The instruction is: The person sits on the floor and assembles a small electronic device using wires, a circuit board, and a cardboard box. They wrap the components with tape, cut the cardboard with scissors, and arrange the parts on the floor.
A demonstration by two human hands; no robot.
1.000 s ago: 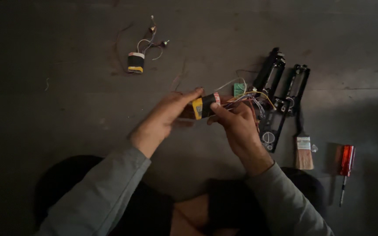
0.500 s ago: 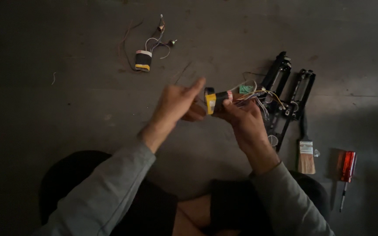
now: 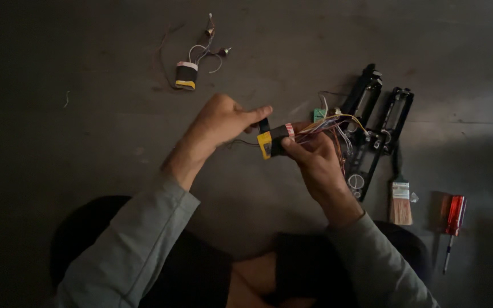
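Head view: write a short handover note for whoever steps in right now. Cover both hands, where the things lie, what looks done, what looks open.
Right hand: grips the small black-and-yellow pack, its coloured wires trailing right.
Left hand: fingertips pinch the pack's upper left end.
On the floor: a second wired pack far up left; black frame pieces right of the hands; a paintbrush and a red-handled screwdriver further right.
Done: pack lifted off the floor.
Open: its wires hang loose; the second pack lies untouched.

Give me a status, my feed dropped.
Right hand grips wired battery pack. Left hand pinches its end. Black frame lies beside, not blocking.
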